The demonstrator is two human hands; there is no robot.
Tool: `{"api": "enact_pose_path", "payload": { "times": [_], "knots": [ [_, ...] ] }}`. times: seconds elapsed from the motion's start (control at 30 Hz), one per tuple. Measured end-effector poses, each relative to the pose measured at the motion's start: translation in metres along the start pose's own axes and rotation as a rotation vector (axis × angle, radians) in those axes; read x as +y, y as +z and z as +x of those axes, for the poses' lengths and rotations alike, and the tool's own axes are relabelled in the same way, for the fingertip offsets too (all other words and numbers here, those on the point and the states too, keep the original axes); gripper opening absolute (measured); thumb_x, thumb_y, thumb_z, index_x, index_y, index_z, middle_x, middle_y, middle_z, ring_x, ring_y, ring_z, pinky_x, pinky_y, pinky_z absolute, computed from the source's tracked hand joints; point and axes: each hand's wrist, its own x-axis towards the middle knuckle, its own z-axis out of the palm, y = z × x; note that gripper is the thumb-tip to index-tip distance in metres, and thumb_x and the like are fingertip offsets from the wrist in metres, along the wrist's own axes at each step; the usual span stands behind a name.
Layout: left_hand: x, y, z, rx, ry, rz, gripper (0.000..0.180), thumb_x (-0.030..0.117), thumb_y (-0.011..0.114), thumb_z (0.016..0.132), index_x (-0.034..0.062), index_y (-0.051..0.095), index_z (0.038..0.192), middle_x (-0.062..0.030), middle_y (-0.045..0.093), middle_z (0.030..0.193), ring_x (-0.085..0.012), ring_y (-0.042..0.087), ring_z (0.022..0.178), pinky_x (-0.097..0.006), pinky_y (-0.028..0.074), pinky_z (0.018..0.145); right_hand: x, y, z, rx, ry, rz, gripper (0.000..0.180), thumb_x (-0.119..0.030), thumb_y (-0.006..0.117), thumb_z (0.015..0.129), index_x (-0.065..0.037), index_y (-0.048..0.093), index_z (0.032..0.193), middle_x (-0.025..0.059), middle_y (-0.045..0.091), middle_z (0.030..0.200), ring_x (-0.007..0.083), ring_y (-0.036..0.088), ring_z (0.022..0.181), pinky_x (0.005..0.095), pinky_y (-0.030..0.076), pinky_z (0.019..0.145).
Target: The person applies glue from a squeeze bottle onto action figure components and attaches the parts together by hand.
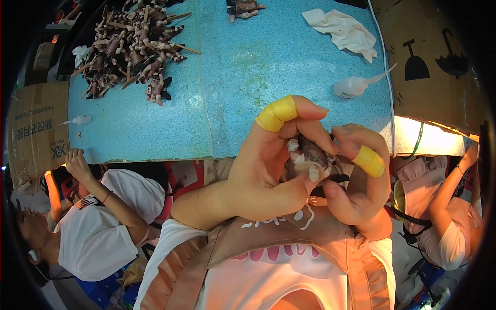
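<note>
My left hand point(268, 170) and my right hand point(356, 186) hold one small brown and pale toy figure point(309, 156) between them, close to my chest and just off the near edge of the blue table point(248, 77). Yellow tape wraps my left index finger and a finger of my right hand. The fingers cover most of the figure, so only its dark body and a few pale limbs show.
A heap of similar figures on wooden sticks point(132, 46) lies at the table's far left. A white cloth point(343, 30) and a white squeeze bottle point(356, 85) lie far right, another small bottle point(77, 120) near left. Cardboard boxes point(434, 57) flank the table. People sit at both sides.
</note>
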Motion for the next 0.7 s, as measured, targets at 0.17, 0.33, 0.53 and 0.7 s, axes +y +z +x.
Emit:
{"api": "enact_pose_path", "payload": {
  "times": [0.17,0.33,0.53,0.7],
  "knots": [
    [0.009,-0.004,-0.005,0.068,-0.035,0.020,0.061,0.014,0.064,0.076,0.0027,0.030,0.125,-0.0128,0.056,0.094,-0.0214,0.046,0.097,-0.032,0.039,0.083,0.005,-0.014,-0.008,0.075,0.047,-0.019,0.042,-0.005,0.060,0.073,0.002,0.047,0.112,0.0203,0.050,0.107,0.0254,0.051,0.095,0.0347,0.042,0.082],
    [0.012,-0.011,-0.004,0.064,-0.033,-0.041,0.060,0.005,0.059,0.073,0.0034,0.029,0.125,-0.0130,0.054,0.096,-0.0182,0.048,0.093,-0.030,0.040,0.081,0.035,-0.024,0.016,0.432,0.161,-0.259,0.033,0.001,0.050,0.079,0.001,0.048,0.113,0.0171,0.048,0.114,0.0257,0.049,0.102,0.0344,0.039,0.086],
    [0.018,-0.008,-0.005,0.099,-0.084,-0.221,0.062,0.004,0.059,0.070,0.0034,0.030,0.126,-0.0135,0.054,0.096,-0.0199,0.049,0.092,-0.032,0.040,0.082,0.084,-0.040,0.069,0.012,0.088,-0.854,0.033,0.003,0.048,0.078,-0.004,0.053,0.110,0.0157,0.047,0.121,0.0316,0.047,0.109,0.0331,0.040,0.088],
    [0.023,-0.009,-0.005,0.142,-0.154,-0.357,0.068,0.012,0.065,0.068,0.0037,0.031,0.127,-0.0127,0.055,0.093,-0.0247,0.048,0.096,-0.035,0.039,0.084,0.075,-0.042,0.065,-0.217,0.168,-1.067,0.024,0.004,0.049,0.078,-0.003,0.058,0.099,0.0149,0.056,0.097,0.0328,0.054,0.091,0.0374,0.043,0.079]
  ]
}}
